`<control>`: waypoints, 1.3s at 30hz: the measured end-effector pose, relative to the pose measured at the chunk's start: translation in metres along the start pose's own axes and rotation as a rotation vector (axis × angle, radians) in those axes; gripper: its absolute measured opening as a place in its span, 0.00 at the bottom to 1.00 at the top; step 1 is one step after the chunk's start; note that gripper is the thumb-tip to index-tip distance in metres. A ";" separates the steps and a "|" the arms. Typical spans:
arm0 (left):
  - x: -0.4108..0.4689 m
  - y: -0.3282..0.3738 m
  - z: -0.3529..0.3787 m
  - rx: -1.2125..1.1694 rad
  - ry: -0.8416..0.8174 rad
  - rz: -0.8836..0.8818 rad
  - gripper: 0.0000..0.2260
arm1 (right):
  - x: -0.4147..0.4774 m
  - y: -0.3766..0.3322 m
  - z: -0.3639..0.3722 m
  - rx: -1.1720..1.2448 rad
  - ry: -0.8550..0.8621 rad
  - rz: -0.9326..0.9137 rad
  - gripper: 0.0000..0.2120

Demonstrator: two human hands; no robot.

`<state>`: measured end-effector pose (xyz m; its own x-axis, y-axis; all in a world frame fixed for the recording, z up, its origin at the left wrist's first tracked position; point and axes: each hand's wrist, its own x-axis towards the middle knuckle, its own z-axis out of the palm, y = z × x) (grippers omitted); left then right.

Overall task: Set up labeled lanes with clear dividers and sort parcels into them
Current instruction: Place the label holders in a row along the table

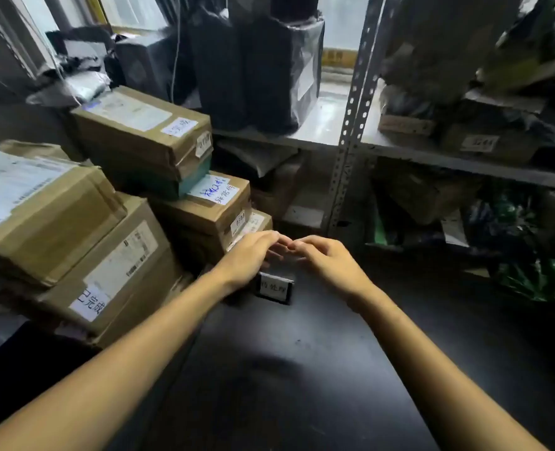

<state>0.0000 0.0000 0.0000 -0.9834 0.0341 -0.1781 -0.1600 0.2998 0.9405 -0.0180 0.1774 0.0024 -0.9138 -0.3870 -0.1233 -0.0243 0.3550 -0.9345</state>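
**Label stand sits right under the hands, left one closer**

The small black-framed label stand with a white card (275, 287) is upright on the black tabletop (302, 379), face turned toward us. Its long axis runs left to right across the view, dipping a little on the right. It sits below the fingertips and on our side of them, in the gap between the two wrists.

The left hand (253, 257) is the nearer one, with the heel of its palm just beside the stand's left end. The right hand (326, 260) hangs a bit further off, above and to the right.

On the grip: the left fingers reach out nearly straight and hold nothing we can see. The right fingers curl down and their tips meet the left ones. Whether they pinch anything there, we can't tell.

We reckon taking the stand means dropping down and pulling back, not reaching further out.

Just left of it is a stack of brown cardboard parcels (204, 216), the big lower taped carton (123, 271) carrying its own white handwritten sticker. Behind stands a grey perforated metal shelf post (351, 125).
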 end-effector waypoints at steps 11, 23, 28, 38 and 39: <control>0.072 -0.096 -0.006 0.029 0.171 -0.008 0.15 | 0.090 0.126 0.047 -0.443 0.082 0.031 0.15; 0.069 -0.115 0.011 -0.212 0.311 0.119 0.15 | 0.101 0.161 0.087 -0.655 0.083 -0.147 0.14; 0.067 -0.098 0.012 -0.228 0.298 0.134 0.15 | 0.096 0.135 0.070 -0.562 0.108 -0.175 0.17; 0.095 -0.046 0.037 0.212 0.182 0.231 0.18 | 0.084 0.091 -0.028 -0.606 0.298 -0.232 0.16; 0.098 -0.046 0.046 0.256 0.163 0.237 0.18 | 0.081 0.095 -0.038 -0.620 0.276 -0.216 0.16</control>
<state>-0.0849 0.0335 -0.0736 -0.9945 -0.0148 0.1035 0.0799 0.5307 0.8438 -0.1096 0.2123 -0.0831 -0.9297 -0.3033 0.2090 -0.3681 0.7447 -0.5567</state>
